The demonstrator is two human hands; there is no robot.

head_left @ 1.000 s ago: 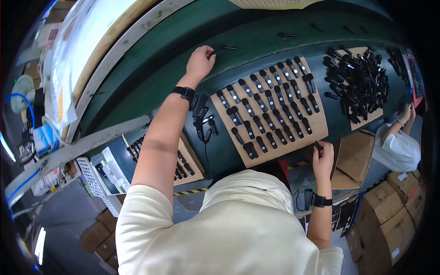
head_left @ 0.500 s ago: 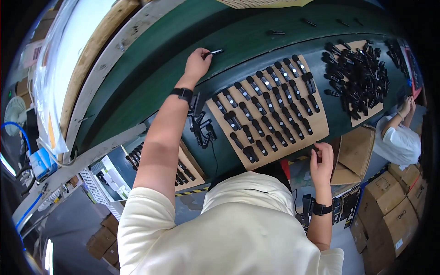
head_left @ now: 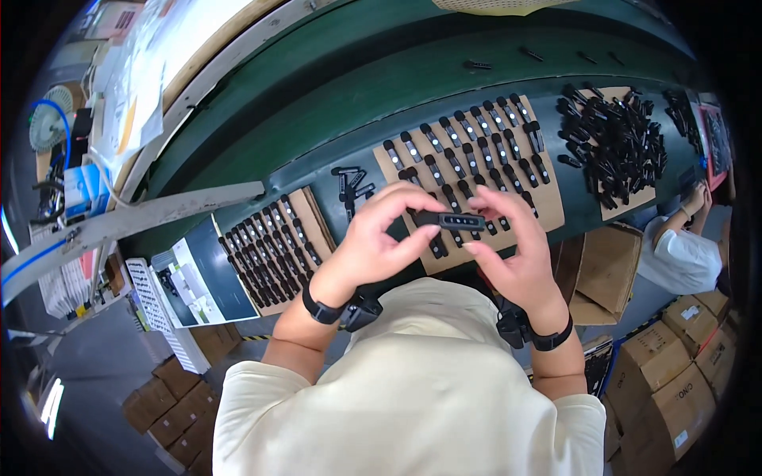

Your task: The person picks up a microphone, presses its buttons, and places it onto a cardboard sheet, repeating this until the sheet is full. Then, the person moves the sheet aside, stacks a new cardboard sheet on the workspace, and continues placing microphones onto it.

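A small black clip-on microphone [head_left: 461, 221] with a foam head and a row of metal contacts lies level in front of my chest. My left hand [head_left: 381, 238] pinches its foam end between thumb and fingertips. At the other end is my right hand [head_left: 520, 250], its thumb and fingers spread around the tip without visibly closing on it. Below them, a brown cardboard sheet [head_left: 549, 208] carries rows of similar microphones [head_left: 456, 163]; my hands cover part of the nearer rows.
To the left, another cardboard sheet [head_left: 317, 226] bears rows of microphones, with a small loose cluster [head_left: 350, 184] beside it. A big heap of microphones [head_left: 619, 143] lies at right. Several more sit on the green belt [head_left: 357, 103] beyond. An open carton [head_left: 607, 274] and a co-worker [head_left: 690, 242] are at right.
My left hand has come back from the green belt with the microphone, to in front of my chest. My right hand has moved left and up to meet it.
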